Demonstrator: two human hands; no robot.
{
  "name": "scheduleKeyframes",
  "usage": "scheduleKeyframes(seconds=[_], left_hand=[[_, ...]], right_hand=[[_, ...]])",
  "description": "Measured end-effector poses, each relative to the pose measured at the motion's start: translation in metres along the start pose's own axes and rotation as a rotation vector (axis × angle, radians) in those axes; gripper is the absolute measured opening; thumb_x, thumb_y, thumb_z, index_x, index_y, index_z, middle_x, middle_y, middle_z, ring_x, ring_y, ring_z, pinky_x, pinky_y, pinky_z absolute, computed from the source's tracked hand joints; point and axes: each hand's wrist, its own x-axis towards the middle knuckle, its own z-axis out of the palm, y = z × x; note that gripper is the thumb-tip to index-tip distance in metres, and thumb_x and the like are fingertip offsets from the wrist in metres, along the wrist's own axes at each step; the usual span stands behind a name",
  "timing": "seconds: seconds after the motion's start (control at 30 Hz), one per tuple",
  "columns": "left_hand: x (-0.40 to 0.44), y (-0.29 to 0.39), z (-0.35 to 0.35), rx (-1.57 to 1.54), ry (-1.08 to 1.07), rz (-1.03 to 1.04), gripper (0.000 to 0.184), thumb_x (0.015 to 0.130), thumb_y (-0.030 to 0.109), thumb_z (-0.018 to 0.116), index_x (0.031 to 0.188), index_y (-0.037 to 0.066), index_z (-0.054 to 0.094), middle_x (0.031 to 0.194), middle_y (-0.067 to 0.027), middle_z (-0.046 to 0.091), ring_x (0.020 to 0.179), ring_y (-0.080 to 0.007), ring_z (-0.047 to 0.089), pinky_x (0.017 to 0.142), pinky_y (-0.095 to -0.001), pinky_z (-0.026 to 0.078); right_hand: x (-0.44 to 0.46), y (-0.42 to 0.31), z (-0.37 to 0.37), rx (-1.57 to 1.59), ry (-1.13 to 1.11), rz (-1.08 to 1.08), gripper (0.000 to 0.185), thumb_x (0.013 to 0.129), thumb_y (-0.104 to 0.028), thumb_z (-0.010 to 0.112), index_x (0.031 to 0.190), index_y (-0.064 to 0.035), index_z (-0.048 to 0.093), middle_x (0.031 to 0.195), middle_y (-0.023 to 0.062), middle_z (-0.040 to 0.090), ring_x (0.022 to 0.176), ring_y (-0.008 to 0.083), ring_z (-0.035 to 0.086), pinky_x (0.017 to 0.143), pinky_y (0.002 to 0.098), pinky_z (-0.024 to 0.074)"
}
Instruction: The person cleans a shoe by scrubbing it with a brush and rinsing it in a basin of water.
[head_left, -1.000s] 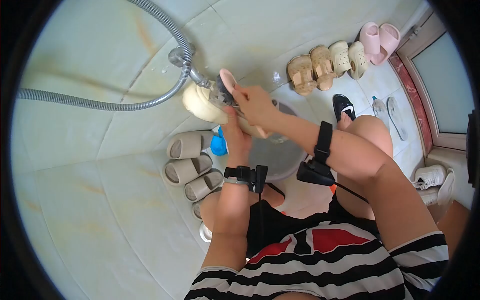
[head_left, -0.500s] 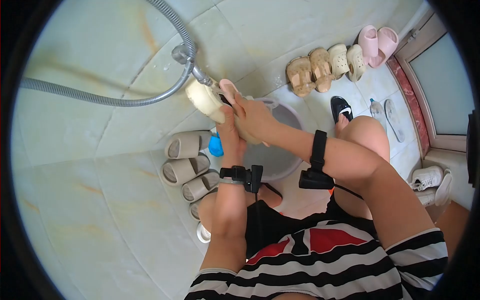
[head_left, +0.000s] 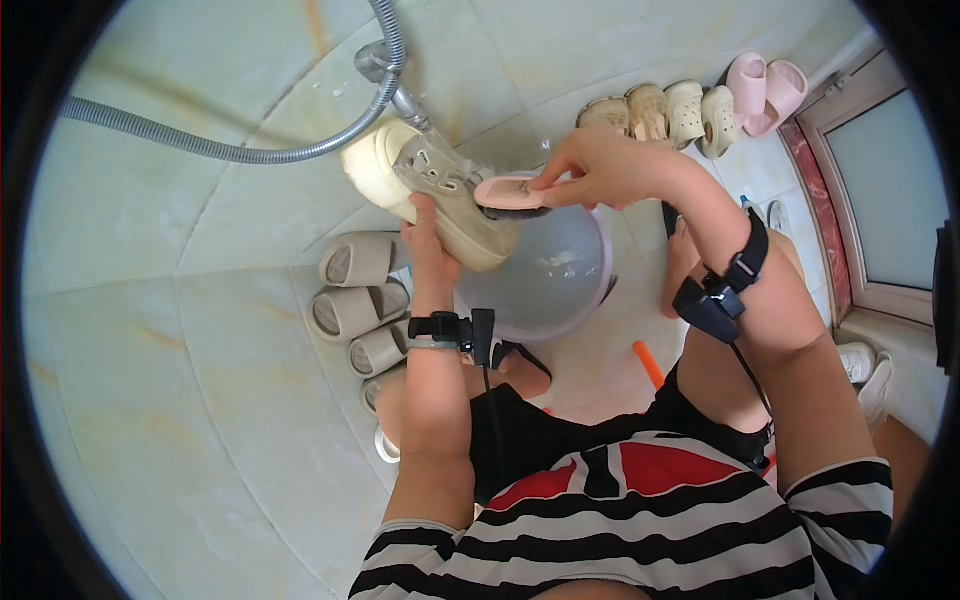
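A cream lace-up shoe (head_left: 450,215) is held tilted beneath the metal tap (head_left: 405,105), and water runs onto it. My left hand (head_left: 428,245) grips the shoe by its sole side, thumb on top. In my right hand (head_left: 610,170) is a pink-backed scrub brush (head_left: 508,193) with dark bristles facing down, pinched between thumb and fingers. The brush is close beside the shoe's opening; whether it touches cannot be made out. Under both is a pale bucket (head_left: 606,255) holding cloudy water.
Grey slippers (head_left: 350,312) line the left wall. Tan and cream clogs (head_left: 685,115) and pink slides (head_left: 765,92) stand along the back wall. A metal hose (head_left: 240,153) loops above the tap. An orange stick (head_left: 648,365) lies on the floor; white shoes (head_left: 875,385) are at right.
My right hand has drawn back to the right with the brush, away from the shoe. My left hand has turned the shoe so its laced upper shows under the water.
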Motion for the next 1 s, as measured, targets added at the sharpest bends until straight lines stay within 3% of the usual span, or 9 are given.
scheduleKeyframes(seconds=[0.2, 0.37, 0.47, 0.53, 0.63, 0.77, 0.87, 0.97, 1.0], left_hand=[[0.0, -0.002, -0.005, 0.17, -0.13, 0.115, 0.064, 0.084, 0.045, 0.066, 0.128, 0.005, 0.043, 0.122, -0.009, 0.056, 0.109, -0.0237, 0.057, 0.094, -0.0399, 0.049], [0.004, 0.006, -0.015, -0.119, -0.101, -0.043, 0.059, 0.084, 0.034, 0.07, 0.125, 0.0, 0.046, 0.117, -0.0098, 0.058, 0.101, -0.0213, 0.059, 0.088, -0.0354, 0.05], [-0.001, 0.009, -0.009, 0.145, -0.014, 0.038, 0.057, 0.084, 0.032, 0.071, 0.123, -0.001, 0.047, 0.115, -0.0106, 0.059, 0.099, -0.0209, 0.06, 0.085, -0.035, 0.051], [-0.002, 0.014, 0.0, 0.222, 0.024, 0.024, 0.056, 0.084, 0.031, 0.071, 0.123, -0.001, 0.048, 0.114, -0.0106, 0.059, 0.098, -0.0208, 0.06, 0.084, -0.0349, 0.051], [-0.001, 0.019, 0.008, 0.239, 0.095, -0.027, 0.054, 0.084, 0.03, 0.072, 0.123, -0.001, 0.048, 0.113, -0.0105, 0.06, 0.097, -0.0206, 0.061, 0.083, -0.0346, 0.051], [0.001, 0.017, 0.009, 0.193, 0.118, 0.018, 0.053, 0.085, 0.03, 0.071, 0.123, 0.0, 0.049, 0.113, -0.0105, 0.06, 0.096, -0.0209, 0.062, 0.083, -0.0348, 0.052], [-0.001, 0.015, 0.007, 0.158, 0.079, 0.046, 0.051, 0.086, 0.029, 0.07, 0.123, 0.001, 0.049, 0.113, -0.0109, 0.06, 0.097, -0.0208, 0.062, 0.083, -0.035, 0.052], [0.0, 0.015, 0.007, 0.186, 0.07, 0.03, 0.049, 0.087, 0.03, 0.068, 0.123, 0.002, 0.048, 0.113, -0.0104, 0.06, 0.097, -0.0203, 0.061, 0.081, -0.0353, 0.053], [0.001, 0.015, 0.007, 0.185, 0.07, 0.037, 0.049, 0.087, 0.03, 0.068, 0.123, 0.002, 0.048, 0.113, -0.0104, 0.06, 0.097, -0.0203, 0.061, 0.081, -0.0353, 0.053]], right_hand=[[0.029, 0.016, 0.019, 0.275, -0.231, 0.039, 0.029, 0.086, -0.03, 0.065, 0.1, -0.0059, 0.07, 0.058, 0.0012, 0.051, 0.041, 0.0081, 0.042, 0.037, 0.0248, 0.0317], [0.031, 0.024, 0.04, 0.752, -0.478, 0.098, 0.03, 0.089, -0.036, 0.064, 0.09, -0.007, 0.069, 0.057, -0.0018, 0.047, 0.041, 0.0047, 0.038, 0.036, 0.0241, 0.0277], [0.037, 0.021, 0.052, 0.497, -0.371, 0.088, 0.021, 0.089, -0.028, 0.063, 0.093, -0.0079, 0.068, 0.057, 0.002, 0.051, 0.042, 0.0113, 0.046, 0.038, 0.0281, 0.034], [0.045, 0.028, 0.067, -0.342, 0.042, -0.559, 0.013, 0.087, -0.019, 0.061, 0.094, -0.0115, 0.068, 0.061, 0.008, 0.058, 0.053, 0.0222, 0.059, 0.044, 0.0357, 0.0424], [0.031, 0.017, 0.074, -0.636, 0.402, -0.328, 0.013, 0.084, -0.014, 0.058, 0.092, -0.011, 0.068, 0.07, 0.0119, 0.064, 0.069, 0.0304, 0.065, 0.053, 0.0409, 0.0467], [0.042, 0.02, 0.081, -0.643, 0.349, -0.269, 0.015, 0.086, -0.015, 0.056, 0.096, -0.012, 0.067, 0.074, 0.0114, 0.065, 0.072, 0.0302, 0.066, 0.053, 0.0403, 0.0465], [0.049, 0.027, 0.094, -0.382, 0.218, -0.272, 0.018, 0.091, -0.019, 0.054, 0.105, -0.0114, 0.062, 0.074, 0.0082, 0.064, 0.06, 0.0244, 0.063, 0.052, 0.0388, 0.0461], [0.056, 0.035, 0.083, 0.045, -0.185, -0.05, 0.019, 0.095, -0.025, 0.052, 0.106, -0.013, 0.061, 0.066, 0.0032, 0.055, 0.046, 0.0131, 0.052, 0.043, 0.0338, 0.0401], [0.042, 0.026, 0.077, 0.43, -0.287, 0.095, 0.018, 0.095, -0.03, 0.052, 0.094, -0.0126, 0.058, 0.063, 0.0016, 0.051, 0.042, 0.0093, 0.044, 0.037, 0.0291, 0.0327]])
